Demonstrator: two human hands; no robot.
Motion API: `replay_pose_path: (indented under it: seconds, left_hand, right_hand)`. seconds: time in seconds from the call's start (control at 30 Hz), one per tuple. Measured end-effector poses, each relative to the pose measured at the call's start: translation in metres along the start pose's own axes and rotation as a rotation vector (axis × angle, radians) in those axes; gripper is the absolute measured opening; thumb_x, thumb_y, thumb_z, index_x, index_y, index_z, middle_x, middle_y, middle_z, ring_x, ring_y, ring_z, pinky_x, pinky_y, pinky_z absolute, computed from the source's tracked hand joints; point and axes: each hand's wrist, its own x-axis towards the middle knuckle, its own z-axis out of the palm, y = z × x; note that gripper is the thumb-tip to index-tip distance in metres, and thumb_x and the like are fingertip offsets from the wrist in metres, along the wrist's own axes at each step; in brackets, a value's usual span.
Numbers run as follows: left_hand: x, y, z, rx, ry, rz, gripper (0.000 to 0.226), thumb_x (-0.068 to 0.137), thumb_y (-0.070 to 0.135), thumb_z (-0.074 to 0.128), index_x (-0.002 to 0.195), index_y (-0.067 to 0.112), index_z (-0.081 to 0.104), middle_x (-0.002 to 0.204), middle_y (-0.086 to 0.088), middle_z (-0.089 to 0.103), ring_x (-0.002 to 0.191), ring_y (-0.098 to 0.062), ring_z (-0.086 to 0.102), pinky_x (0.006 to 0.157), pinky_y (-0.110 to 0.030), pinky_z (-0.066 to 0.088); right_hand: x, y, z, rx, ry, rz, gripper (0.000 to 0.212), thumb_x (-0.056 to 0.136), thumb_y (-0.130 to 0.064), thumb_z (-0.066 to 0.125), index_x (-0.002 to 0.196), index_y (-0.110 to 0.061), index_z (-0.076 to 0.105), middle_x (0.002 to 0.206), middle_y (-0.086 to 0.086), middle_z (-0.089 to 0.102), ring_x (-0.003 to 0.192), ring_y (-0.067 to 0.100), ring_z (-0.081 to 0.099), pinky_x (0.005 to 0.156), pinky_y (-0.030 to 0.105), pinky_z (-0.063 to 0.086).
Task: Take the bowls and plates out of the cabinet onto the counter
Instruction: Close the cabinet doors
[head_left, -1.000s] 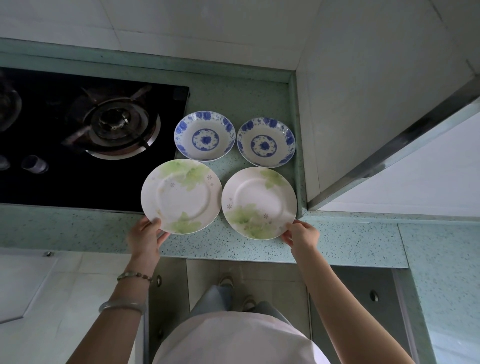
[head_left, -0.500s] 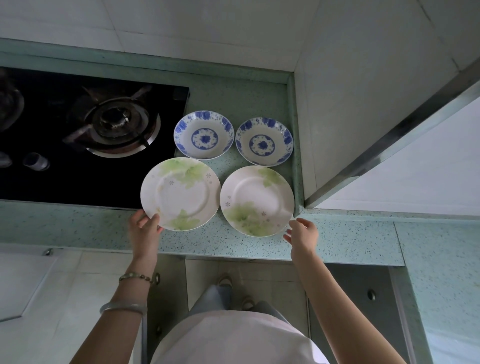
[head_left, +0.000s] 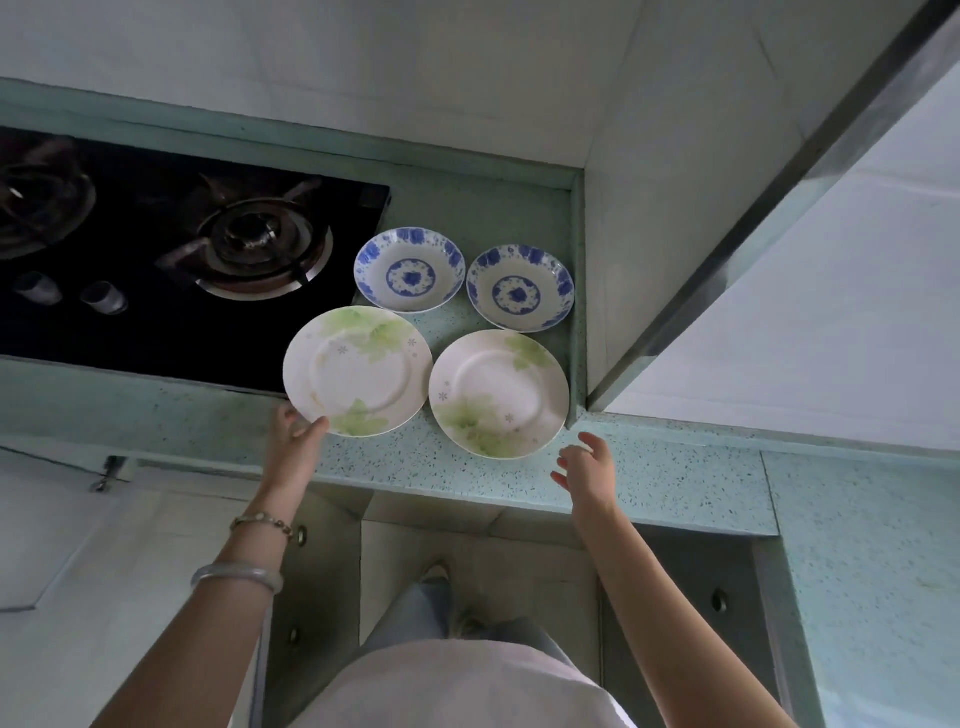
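A black glass gas hob (head_left: 156, 332) with two ringed burners and two silver knobs (head_left: 104, 297) sits sunk in a speckled pale-green stone counter (head_left: 467, 480), which runs along the hob's near edge and turns a corner well to the hob's right. Beyond the hob a low green upstand (head_left: 311, 143) meets a white tiled wall (head_left: 363, 57), and to the hob's right a white boxed-in pillar (head_left: 675, 197) stands on the counter, edged by a slanting strip of brushed metal (head_left: 769, 208). The light is soft and dim, brightest on the white panel (head_left: 831, 312) right of that strip.
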Motion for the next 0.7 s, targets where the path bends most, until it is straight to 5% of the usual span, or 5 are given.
replay_pose_path:
  seconds: [0.13, 0.3, 0.5, 0.57, 0.7]
  left_hand:
    - [-0.040, 0.017, -0.006, 0.064, 0.027, 0.216, 0.068, 0.092, 0.017, 0.060, 0.149, 0.015, 0.022, 0.144, -0.004, 0.044, 0.127, -0.016, 0.046, 0.102, -0.035, 0.040]
    - [-0.113, 0.031, -0.019, 0.164, 0.080, 0.338, 0.082, 0.087, 0.028, 0.068, 0.151, 0.022, 0.018, 0.155, 0.001, 0.026, 0.137, -0.013, 0.031, 0.111, -0.034, 0.032]
    - [-0.194, 0.044, -0.067, -0.026, 0.178, 0.394, 0.091, 0.077, 0.025, 0.074, 0.148, 0.031, 0.017, 0.143, 0.007, 0.040, 0.123, -0.006, 0.049, 0.098, -0.024, 0.047]
    - [-0.222, 0.047, -0.088, -0.093, 0.206, 0.443, 0.098, 0.072, 0.031, 0.075, 0.148, 0.033, 0.013, 0.136, 0.018, 0.047, 0.118, -0.002, 0.054, 0.093, -0.029, 0.053]
    - [-0.273, 0.038, -0.128, -0.138, 0.318, 0.487, 0.099, 0.071, 0.025, 0.077, 0.146, 0.041, 0.014, 0.142, 0.005, 0.042, 0.125, -0.017, 0.052, 0.099, -0.045, 0.047]
  right_hand:
    - [-0.022, -0.014, -0.011, -0.041, -0.089, -0.222, 0.045, 0.093, 0.001, 0.046, 0.135, -0.013, 0.043, 0.132, 0.012, 0.052, 0.104, 0.019, 0.056, 0.084, 0.030, 0.050]
    - [-0.066, -0.035, 0.006, -0.158, -0.362, -0.454, 0.044, 0.088, -0.015, 0.064, 0.130, -0.022, 0.051, 0.131, 0.001, 0.055, 0.115, 0.017, 0.055, 0.089, 0.029, 0.046]
    - [-0.140, -0.054, 0.039, -0.192, -0.782, -0.658, 0.069, 0.079, -0.016, 0.075, 0.137, -0.026, 0.040, 0.138, -0.002, 0.048, 0.121, 0.012, 0.051, 0.097, 0.022, 0.043]
    - [-0.165, -0.055, 0.049, -0.171, -0.893, -0.683, 0.072, 0.077, -0.013, 0.076, 0.137, -0.030, 0.040, 0.138, -0.001, 0.049, 0.123, 0.012, 0.051, 0.100, 0.025, 0.043]
    - [-0.211, -0.049, 0.071, -0.178, -1.100, -0.741, 0.075, 0.076, -0.013, 0.077, 0.134, -0.040, 0.038, 0.139, -0.007, 0.048, 0.125, 0.008, 0.050, 0.102, 0.029, 0.043]
